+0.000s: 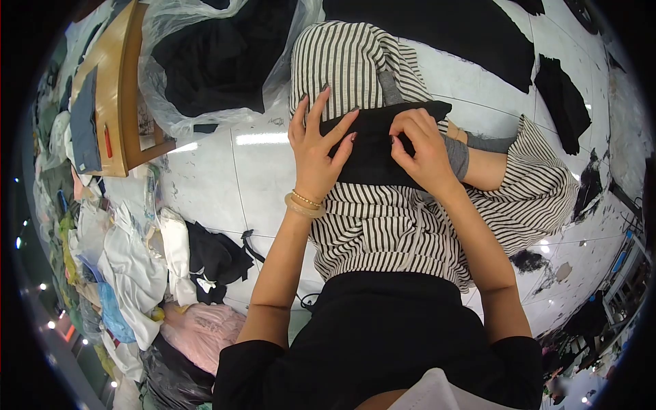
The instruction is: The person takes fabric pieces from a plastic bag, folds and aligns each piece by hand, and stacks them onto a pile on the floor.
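Note:
A piece of black fabric [372, 154] lies across my lap, over striped black-and-white trousers [383, 232]. My left hand [321, 143] rests on the left part of the fabric, fingers spread, with bracelets at the wrist. On the right part, my right hand [422, 147] has its fingers curled, thumb and index close together at the cloth. Whether they pinch any of it is too small to tell. Both hands are apart from each other.
A clear plastic bag [273, 89] with black fabric is at the upper left, beside a wooden table [113, 102] bearing a red item. Black cloths [437, 34] lie on the floor ahead. Piled garments and bags [137, 266] fill the left side.

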### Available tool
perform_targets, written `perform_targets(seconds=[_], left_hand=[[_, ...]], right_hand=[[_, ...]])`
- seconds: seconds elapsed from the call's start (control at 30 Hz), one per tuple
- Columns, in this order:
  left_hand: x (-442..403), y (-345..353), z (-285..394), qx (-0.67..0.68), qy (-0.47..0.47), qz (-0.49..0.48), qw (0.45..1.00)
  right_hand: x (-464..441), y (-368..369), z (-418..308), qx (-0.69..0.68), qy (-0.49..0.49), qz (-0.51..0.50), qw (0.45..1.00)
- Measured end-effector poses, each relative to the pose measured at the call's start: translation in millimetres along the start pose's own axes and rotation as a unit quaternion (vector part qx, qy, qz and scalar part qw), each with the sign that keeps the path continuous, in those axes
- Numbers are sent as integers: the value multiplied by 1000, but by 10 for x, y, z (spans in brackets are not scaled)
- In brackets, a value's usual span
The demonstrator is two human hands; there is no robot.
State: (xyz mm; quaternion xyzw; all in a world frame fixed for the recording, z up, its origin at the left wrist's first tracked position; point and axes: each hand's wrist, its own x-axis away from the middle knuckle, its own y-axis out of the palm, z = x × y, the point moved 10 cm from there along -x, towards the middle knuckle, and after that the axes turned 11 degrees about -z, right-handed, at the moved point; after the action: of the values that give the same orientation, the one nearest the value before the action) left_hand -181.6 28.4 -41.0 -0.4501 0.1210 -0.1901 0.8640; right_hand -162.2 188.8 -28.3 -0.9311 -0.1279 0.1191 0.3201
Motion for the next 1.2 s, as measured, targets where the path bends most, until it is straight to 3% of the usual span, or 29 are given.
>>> perform_targets(seconds=[0.2,0.4,0.53,0.6,0.63,0.73,0.77,0.87,1.0,1.2], left_hand=[[0,9,0,0,1,0,1000],[-6,10,16,-2,-2,-18,1000],[1,12,15,0,-3,-17,1000],[-1,16,0,3,0,-9,1000],[2,9,-5,5,1,-1,1000],[-3,10,-7,5,1,-2,1000],[-3,8,2,-1,1,-3,1000],[-16,-5,13,0,4,-2,1000],[14,5,-2,3,3,-2,1000],[-20,1,23,2,2,-17,1000]], right_hand=[[-4,137,-83,71,-2,-26,997],[103,-33,171,-51,49,-3,998],[329,-238,493,-120,112,37,986],[531,-394,781,-190,195,134,953],[575,-461,831,-136,223,134,956],[429,-537,471,-54,167,183,967],[319,-467,229,52,126,137,981],[75,76,-362,95,-3,-7,995],[506,444,-347,90,26,-160,983],[384,59,-448,38,15,-24,999]])
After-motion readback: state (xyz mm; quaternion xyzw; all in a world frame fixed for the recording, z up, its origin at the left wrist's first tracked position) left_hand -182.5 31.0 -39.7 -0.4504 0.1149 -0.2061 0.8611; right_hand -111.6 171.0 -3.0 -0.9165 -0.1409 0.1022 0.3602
